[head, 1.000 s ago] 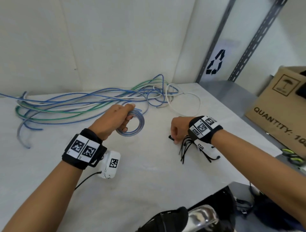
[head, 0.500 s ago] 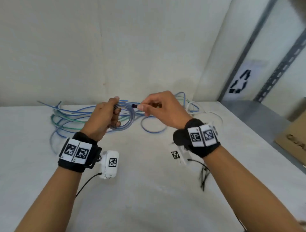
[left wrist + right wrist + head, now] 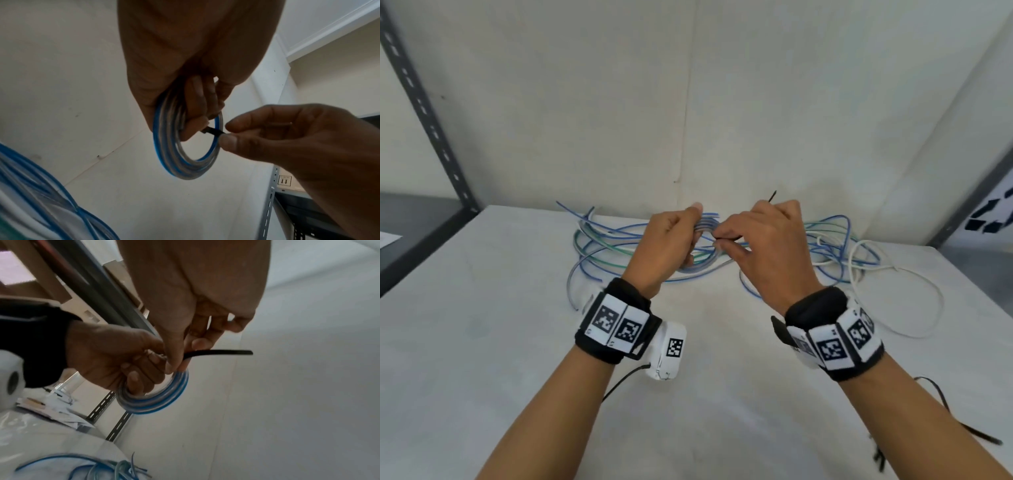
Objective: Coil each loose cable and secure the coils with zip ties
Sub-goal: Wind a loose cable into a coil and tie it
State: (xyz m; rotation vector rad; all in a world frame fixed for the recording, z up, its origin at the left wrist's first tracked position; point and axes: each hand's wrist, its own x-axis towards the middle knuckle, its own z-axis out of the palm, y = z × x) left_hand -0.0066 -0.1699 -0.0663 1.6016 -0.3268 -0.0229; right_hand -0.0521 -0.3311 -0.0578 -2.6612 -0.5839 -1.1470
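- while it hangs raised above the white bench (image 3: 482, 342), the small round coil of blue and clear cable (image 3: 185, 162) sits in the left hand (image 3: 664, 246), whose fingers (image 3: 133, 381) curl through its ring.
- a thin black plastic zip tie (image 3: 218, 352) crosses the coil's rim, one end by the left fingertips.
- the right hand (image 3: 767, 253) pinches this tie between thumb and forefinger, its tail poking up behind the knuckles.
- loose blue, green and white cables (image 3: 835, 253) sprawl on the bench behind both hands, near the wall.
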